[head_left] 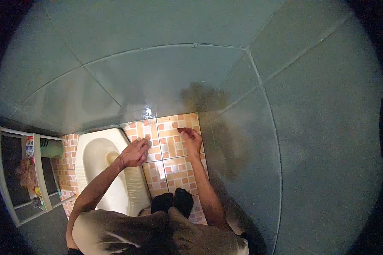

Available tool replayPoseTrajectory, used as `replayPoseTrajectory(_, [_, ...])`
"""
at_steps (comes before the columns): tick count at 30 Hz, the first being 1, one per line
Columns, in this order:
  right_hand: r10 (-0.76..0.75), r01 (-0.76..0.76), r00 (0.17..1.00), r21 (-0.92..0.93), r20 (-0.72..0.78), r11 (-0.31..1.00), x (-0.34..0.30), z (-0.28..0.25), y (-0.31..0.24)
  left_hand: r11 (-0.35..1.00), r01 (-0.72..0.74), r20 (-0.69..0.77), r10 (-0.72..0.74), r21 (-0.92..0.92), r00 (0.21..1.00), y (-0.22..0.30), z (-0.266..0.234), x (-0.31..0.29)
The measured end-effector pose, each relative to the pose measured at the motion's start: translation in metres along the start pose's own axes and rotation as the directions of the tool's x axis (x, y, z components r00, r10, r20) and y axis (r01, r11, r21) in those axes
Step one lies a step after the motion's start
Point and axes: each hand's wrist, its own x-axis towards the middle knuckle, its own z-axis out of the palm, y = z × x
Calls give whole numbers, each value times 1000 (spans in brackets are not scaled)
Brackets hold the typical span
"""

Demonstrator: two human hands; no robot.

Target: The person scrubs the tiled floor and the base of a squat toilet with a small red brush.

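At the left edge of the frame stands a white-framed rack (42, 174) with a green container (51, 148) on it, and right of it lies the cream squat toilet (127, 182). Left of center, the left hand (136, 153) hangs over the toilet's edge with fingers loosely curled, and I cannot tell whether they grip anything. Just right of it, above the orange-patterned floor tiles (169, 146), the right hand (193, 141) pinches a small dark reddish-brown piece (183, 130) near the gray-green wall (319, 140).
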Motion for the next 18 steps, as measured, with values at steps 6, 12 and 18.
replayPoseTrajectory(6, [61, -55, 998, 339, -7, 939, 5, -6, 5, 992, -104, -134, 114, 74, 984, 4, 2, 9])
replayPoseTrajectory(12, [121, -113, 985, -72, 120, 991, -6, 0, -15, 996, -62, -90, 67, 63, 994, -5, 6, -3])
replayPoseTrajectory(18, [-338, 308, 939, -583, 60, 752, -8, -6, -8, 997, -60, -75, 64, 54, 995, -1, 5, 6])
